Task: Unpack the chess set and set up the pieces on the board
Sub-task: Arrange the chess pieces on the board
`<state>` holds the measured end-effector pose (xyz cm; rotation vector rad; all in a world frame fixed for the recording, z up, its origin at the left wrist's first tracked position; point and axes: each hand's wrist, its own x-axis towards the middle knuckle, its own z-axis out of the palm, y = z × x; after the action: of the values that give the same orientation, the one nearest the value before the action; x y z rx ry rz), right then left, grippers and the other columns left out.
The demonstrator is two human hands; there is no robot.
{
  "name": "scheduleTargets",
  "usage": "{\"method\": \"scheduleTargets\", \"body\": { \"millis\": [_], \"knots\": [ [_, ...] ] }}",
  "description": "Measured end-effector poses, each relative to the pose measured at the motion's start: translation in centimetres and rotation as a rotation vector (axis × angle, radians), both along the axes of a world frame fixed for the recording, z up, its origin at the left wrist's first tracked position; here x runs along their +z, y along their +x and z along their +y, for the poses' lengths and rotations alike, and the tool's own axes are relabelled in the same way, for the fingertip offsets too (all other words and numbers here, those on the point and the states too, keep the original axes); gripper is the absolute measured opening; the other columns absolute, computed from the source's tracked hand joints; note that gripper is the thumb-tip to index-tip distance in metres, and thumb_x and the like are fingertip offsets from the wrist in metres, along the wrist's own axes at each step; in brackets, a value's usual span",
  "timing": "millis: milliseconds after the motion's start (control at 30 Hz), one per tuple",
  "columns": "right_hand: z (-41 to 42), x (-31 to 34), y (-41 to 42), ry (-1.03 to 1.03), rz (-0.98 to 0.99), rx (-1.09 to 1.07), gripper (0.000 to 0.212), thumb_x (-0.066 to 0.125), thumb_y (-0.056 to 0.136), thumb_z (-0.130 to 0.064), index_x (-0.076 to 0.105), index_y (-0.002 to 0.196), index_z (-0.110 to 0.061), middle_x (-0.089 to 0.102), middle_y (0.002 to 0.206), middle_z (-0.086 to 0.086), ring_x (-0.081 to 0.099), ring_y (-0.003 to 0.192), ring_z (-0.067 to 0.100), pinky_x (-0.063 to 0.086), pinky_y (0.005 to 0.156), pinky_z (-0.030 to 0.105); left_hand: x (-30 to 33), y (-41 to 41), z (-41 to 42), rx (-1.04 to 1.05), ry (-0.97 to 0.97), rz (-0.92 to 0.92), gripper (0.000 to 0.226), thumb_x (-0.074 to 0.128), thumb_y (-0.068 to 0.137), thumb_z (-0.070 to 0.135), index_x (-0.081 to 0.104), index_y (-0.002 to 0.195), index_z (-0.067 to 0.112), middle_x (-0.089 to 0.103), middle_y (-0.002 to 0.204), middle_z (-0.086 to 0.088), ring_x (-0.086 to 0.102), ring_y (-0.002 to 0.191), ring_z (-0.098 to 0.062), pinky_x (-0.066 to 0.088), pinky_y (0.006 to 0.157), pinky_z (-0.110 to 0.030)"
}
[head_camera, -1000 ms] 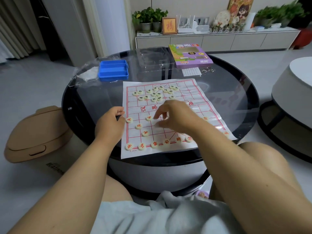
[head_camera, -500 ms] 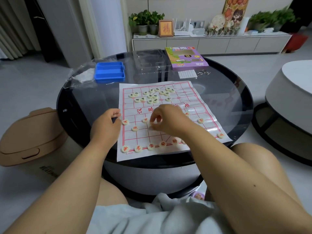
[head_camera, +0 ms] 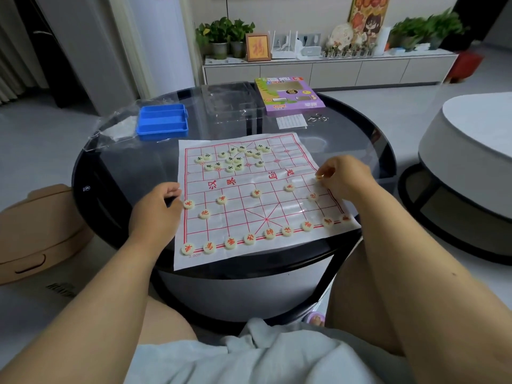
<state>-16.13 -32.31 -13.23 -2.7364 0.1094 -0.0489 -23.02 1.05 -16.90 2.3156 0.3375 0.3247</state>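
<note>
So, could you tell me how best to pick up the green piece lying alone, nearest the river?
Pinch the green piece across its rim from straight above: it is a flat disc lying face up on the board, standing clear of the other green pieces, so fingertips fit on either side.

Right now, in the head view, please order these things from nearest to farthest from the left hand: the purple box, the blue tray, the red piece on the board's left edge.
From the left hand:
1. Red piece, beside the fingers on the board's left edge.
2. Blue tray, beyond the hand, at the table's far left.
3. Purple box, far right side of the table.
</note>
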Motion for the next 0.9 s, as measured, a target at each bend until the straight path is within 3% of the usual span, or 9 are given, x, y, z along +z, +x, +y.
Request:
{"method": "scheduleTargets", "body": {
  "millis": [300, 533, 667, 800, 900],
  "knots": [
    [-0.1, -0.6, 0.5, -0.052, 0.046, -0.029, 0.008, 0.069, 0.082, -0.029, 0.064, 0.088, -0.032, 0.066, 0.106, -0.004, 0.055, 0.105, 0.023, 0.029, 0.085, 0.033, 0.2, -0.2, -0.1, -0.014, -0.003, -0.005, 0.028, 0.053, 0.097, 0.023, 0.055, 0.125, 0.021, 0.061, 0.124, 0.004, 0.062, 0.091, -0.014, 0.047, 0.055, -0.022],
    [-0.2, -0.9, 0.7, -0.068, 0.036, -0.024, 0.011, 0.068, 0.083, -0.029, 0.063, 0.092, -0.034, 0.066, 0.110, -0.004, 0.055, 0.106, 0.023, 0.028, 0.084, 0.033, 0.3, -0.2, -0.2, -0.012, -0.015, -0.006, 0.030, 0.053, 0.097, 0.023, 0.055, 0.126, 0.020, 0.060, 0.125, 0.005, 0.060, 0.091, -0.012, 0.047, 0.058, -0.022],
    [-0.3, -0.8, 0.7, -0.070, 0.010, -0.010, 0.028, 0.067, 0.082, -0.041, 0.063, 0.108, -0.029, 0.066, 0.106, -0.004, 0.056, 0.103, 0.022, 0.029, 0.084, 0.034, 0.5, -0.3, -0.3, -0.014, -0.032, 0.004, 0.030, 0.053, 0.097, 0.023, 0.055, 0.127, 0.020, 0.060, 0.125, 0.006, 0.061, 0.090, -0.012, 0.046, 0.056, -0.021],
    [0.1, -0.2, 0.7, -0.084, -0.064, 0.008, 0.031, 0.064, 0.083, -0.045, 0.063, 0.108, -0.027, 0.066, 0.099, -0.004, 0.056, 0.099, 0.021, 0.030, 0.086, 0.035, 0.7, 0.1, 0.0, -0.004, -0.104, 0.041, 0.029, 0.054, 0.097, 0.024, 0.055, 0.125, 0.021, 0.062, 0.122, 0.004, 0.064, 0.092, -0.014, 0.047, 0.057, -0.021],
    [0.8, 0.3, 0.9, -0.070, -0.125, 0.030, 0.030, 0.062, 0.085, -0.045, 0.064, 0.107, -0.025, 0.066, 0.097, -0.003, 0.057, 0.096, 0.020, 0.032, 0.090, 0.036, 1.4, 0.6, 0.2, 0.012, -0.185, 0.075, 0.027, 0.054, 0.097, 0.025, 0.056, 0.123, 0.019, 0.065, 0.112, 0.004, 0.060, 0.082, -0.005, 0.044, 0.060, -0.020]
  ]
}}
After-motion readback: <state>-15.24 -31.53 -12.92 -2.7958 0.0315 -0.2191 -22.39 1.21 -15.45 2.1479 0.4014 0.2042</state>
